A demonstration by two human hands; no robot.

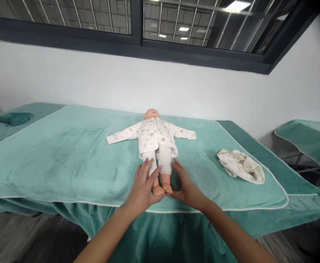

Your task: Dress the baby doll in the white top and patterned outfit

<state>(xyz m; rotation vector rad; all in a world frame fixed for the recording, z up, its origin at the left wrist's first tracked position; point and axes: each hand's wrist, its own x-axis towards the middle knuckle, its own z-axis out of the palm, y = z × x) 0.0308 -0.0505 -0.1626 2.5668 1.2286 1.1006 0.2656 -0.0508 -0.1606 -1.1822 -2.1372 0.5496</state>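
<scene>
While the left hand and right hand, fingers spread, flank its lower legs, the clothed doll extends lengthwise away from them, left hand nearer.

Green-covered bed before me, paler white-edged sheet spread over it, clothed doll supine on the sheet, crumpled patterned cloth lying toward my right.

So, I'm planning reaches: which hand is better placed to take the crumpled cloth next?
Likely the right hand; the crumpled cloth lies on its side of the doll, farther from the left hand.
</scene>
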